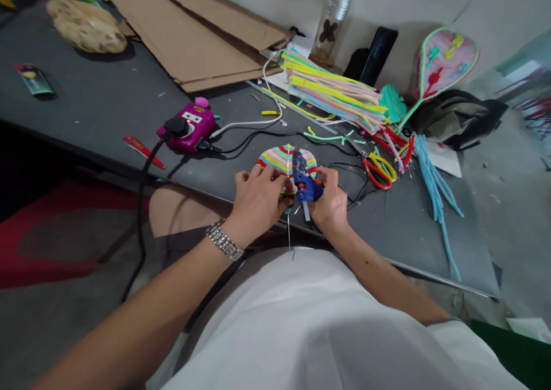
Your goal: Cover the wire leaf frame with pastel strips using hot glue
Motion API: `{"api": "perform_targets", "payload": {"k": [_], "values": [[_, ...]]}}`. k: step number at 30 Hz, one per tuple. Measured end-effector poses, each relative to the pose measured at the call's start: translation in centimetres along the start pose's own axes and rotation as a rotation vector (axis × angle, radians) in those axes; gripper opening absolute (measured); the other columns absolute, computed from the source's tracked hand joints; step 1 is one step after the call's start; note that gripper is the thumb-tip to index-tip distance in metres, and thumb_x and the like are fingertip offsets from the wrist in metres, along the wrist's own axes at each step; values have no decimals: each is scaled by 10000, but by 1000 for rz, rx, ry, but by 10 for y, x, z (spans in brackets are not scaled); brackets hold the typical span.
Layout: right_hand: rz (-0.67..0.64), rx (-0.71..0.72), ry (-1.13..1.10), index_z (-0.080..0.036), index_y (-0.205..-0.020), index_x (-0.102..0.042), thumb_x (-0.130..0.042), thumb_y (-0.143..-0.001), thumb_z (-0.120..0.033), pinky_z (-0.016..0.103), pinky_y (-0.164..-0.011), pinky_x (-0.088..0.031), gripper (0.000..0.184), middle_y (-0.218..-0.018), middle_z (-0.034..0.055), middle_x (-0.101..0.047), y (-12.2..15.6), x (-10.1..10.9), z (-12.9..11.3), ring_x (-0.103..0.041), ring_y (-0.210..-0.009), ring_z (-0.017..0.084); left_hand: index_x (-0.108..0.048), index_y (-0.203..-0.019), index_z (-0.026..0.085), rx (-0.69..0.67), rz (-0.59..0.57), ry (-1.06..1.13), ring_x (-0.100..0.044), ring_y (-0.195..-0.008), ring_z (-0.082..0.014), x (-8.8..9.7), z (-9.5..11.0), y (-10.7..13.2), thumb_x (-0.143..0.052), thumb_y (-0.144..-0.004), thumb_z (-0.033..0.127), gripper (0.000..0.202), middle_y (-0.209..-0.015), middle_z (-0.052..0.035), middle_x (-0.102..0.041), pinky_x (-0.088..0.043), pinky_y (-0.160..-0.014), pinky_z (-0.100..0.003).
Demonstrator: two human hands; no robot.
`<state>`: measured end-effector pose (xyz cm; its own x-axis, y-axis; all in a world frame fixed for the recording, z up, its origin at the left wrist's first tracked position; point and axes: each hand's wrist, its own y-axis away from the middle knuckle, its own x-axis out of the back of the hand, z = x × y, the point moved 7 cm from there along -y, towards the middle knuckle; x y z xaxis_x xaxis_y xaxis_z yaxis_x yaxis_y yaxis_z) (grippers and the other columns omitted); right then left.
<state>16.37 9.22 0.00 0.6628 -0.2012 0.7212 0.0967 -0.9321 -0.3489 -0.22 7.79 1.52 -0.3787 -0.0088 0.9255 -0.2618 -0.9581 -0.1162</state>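
A round piece (275, 156) covered in rows of striped, coloured pipe cleaners lies at the table's front edge. A thin wire (289, 232) runs from it toward my body. My left hand (258, 195), with a metal watch on the wrist, curls its fingers over the near left side of the piece; thumb and finger close at its lower edge beside the wire. In my right hand (331, 203) is a blue glue gun (306, 186), tilted over the piece, with a whitish glue stick (306, 211) out of its back end. The nozzle tip is hard to make out.
A purple power adapter (191, 126) with cables sits left. Scissors (379, 171) and light-blue pipe cleaners (434, 183) lie right. Behind are bundled pipe cleaners (336, 89), cardboard (206, 40), a bottle (333, 20) and a pink racket-shaped craft (445, 60). A red cutter (144, 151) lies near the front edge.
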Motion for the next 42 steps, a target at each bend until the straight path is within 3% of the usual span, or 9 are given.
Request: {"api": "perform_targets", "payload": {"k": [8,12,20,29,37,42], "values": [[33,-89,-153,-255,-1188,-515,-631,-804,-304,349,-778,-541,405,-994,62,-748,-1,8,6,-737,-921,257,-713,-1014,258,2,13,46,-525,-1170,-351,-1,-1,0,-719,-890,300,131,-1184,-102,-658,-351,-964,-538],[66,-114,-195,-253,-1127,-523,-635,-844,-325,331,-748,-536,313,-942,38,-728,-4,11,7,-713,-844,227,-721,-1055,260,-30,12,-3,-523,-1148,-354,3,4,-1,-698,-899,276,159,-1159,-116,-649,-360,-944,-540],[117,-37,-103,-243,-1044,-545,-646,-864,-284,303,-717,-505,211,-897,17,-683,-7,15,4,-639,-780,197,-772,-1113,293,-272,-44,-57,-527,-1143,-333,-1,17,-11,-638,-927,216,241,-1145,-124,-629,-360,-936,-488],[137,-5,-95,-240,-1036,-536,-672,-837,-246,311,-710,-498,240,-882,3,-665,-9,14,6,-620,-747,190,-774,-1154,279,-403,-123,-173,-564,-1105,-325,3,23,-18,-605,-972,265,249,-1102,-134,-647,-369,-886,-460],[96,-26,-104,-242,-996,-544,-688,-859,-329,320,-682,-514,216,-828,3,-677,-10,15,6,-643,-718,200,-786,-1064,277,-380,-123,-136,-566,-1084,-300,0,19,-19,-655,-941,266,180,-1108,-111,-642,-354,-900,-450],[72,-42,-156,-242,-1071,-561,-741,-821,-387,342,-743,-550,341,-909,23,-717,-4,17,11,-685,-763,210,-786,-1054,264,-356,-161,-142,-563,-1087,-307,-1,19,-19,-680,-923,257,169,-1110,-114,-640,-348,-898,-459]]}}
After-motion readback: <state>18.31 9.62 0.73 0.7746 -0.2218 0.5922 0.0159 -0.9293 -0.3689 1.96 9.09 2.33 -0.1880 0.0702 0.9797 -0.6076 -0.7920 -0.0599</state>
